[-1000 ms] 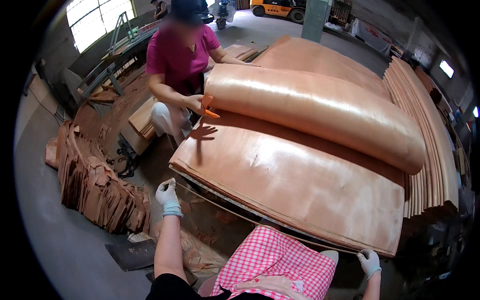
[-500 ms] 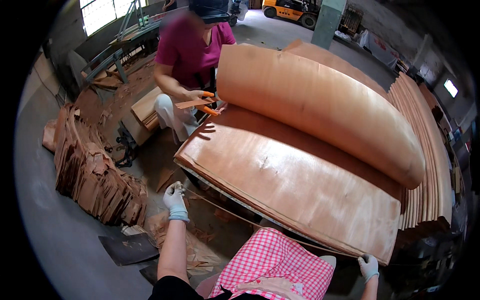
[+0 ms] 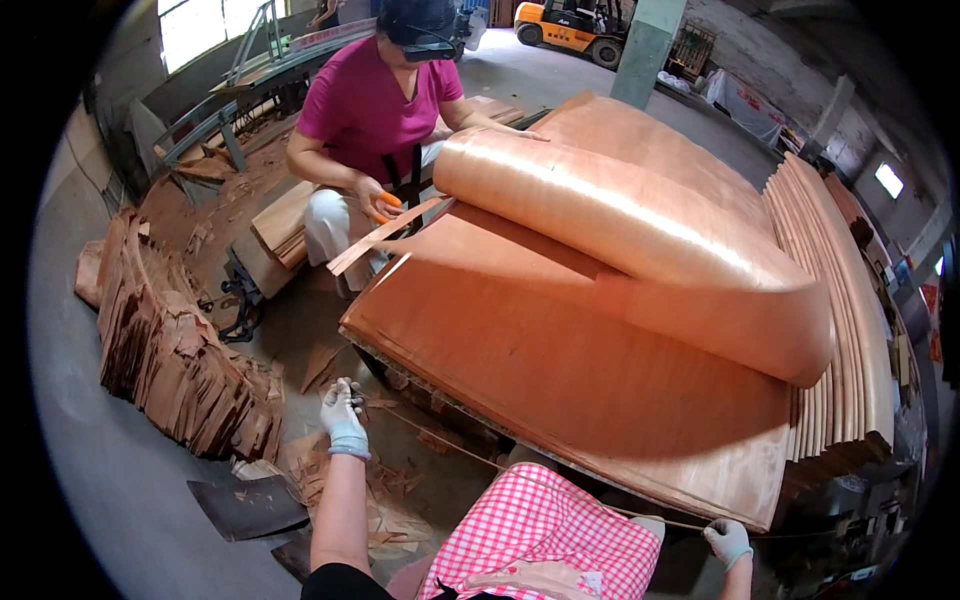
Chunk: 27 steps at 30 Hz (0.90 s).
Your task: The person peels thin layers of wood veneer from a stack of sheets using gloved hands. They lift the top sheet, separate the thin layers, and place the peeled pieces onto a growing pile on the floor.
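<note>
A low stand point(image 3: 373, 367) bears stacked reddish-brown wood sheets point(image 3: 560, 370).

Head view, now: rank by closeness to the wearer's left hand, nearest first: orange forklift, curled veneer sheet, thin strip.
1. Thin strip: its left end is at the left hand.
2. Curled veneer sheet: ahead and to the right, on the stack.
3. Orange forklift: far background, top of the view.

Beyond your hands point(image 3: 343, 410), the wood roll point(image 3: 620, 220) looks smooth and glossy; the scraps point(image 3: 180, 350) left of them, rough, matt; your apron point(image 3: 545, 530), cloth.
</note>
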Each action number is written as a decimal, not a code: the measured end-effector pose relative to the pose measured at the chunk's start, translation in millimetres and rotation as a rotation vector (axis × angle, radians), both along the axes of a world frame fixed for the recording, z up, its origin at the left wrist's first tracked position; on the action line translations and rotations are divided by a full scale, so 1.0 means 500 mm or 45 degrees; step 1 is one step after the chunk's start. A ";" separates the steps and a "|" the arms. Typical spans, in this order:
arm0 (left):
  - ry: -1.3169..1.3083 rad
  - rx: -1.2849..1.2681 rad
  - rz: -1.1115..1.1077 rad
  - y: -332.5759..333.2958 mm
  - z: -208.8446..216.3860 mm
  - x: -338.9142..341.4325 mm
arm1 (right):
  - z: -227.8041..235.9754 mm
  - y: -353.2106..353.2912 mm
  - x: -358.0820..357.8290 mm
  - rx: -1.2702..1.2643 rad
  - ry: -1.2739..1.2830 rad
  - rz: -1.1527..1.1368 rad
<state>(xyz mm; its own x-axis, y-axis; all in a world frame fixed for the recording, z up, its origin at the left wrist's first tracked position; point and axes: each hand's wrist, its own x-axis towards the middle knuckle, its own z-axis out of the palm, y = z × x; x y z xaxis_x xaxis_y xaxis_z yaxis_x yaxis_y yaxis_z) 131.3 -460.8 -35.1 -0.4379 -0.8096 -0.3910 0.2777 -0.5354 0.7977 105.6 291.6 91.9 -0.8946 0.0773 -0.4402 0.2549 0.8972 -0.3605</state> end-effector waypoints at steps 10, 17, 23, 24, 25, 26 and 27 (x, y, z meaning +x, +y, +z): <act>-0.188 -0.182 0.140 -0.011 0.012 -0.030 | 0.026 -0.005 -0.007 -0.025 -0.081 0.000; -0.219 -0.354 0.086 -0.020 0.035 -0.065 | -0.054 0.040 -0.005 -0.213 -0.035 -0.130; -0.339 -0.632 0.108 -0.084 -0.017 -0.141 | -0.080 0.024 -0.026 -0.326 -0.029 -0.220; -0.435 -0.670 0.097 -0.082 -0.007 -0.161 | -0.056 -0.012 -0.033 -0.308 -0.028 -0.221; -0.533 -0.709 0.084 -0.079 0.003 -0.180 | -0.041 -0.035 -0.043 -0.290 -0.028 -0.222; -0.631 -0.755 0.077 -0.082 0.016 -0.192 | -0.042 -0.041 -0.054 -0.277 -0.020 -0.204; -0.714 -0.852 0.080 -0.103 -0.001 -0.203 | -0.046 -0.047 -0.063 -0.265 -0.014 -0.185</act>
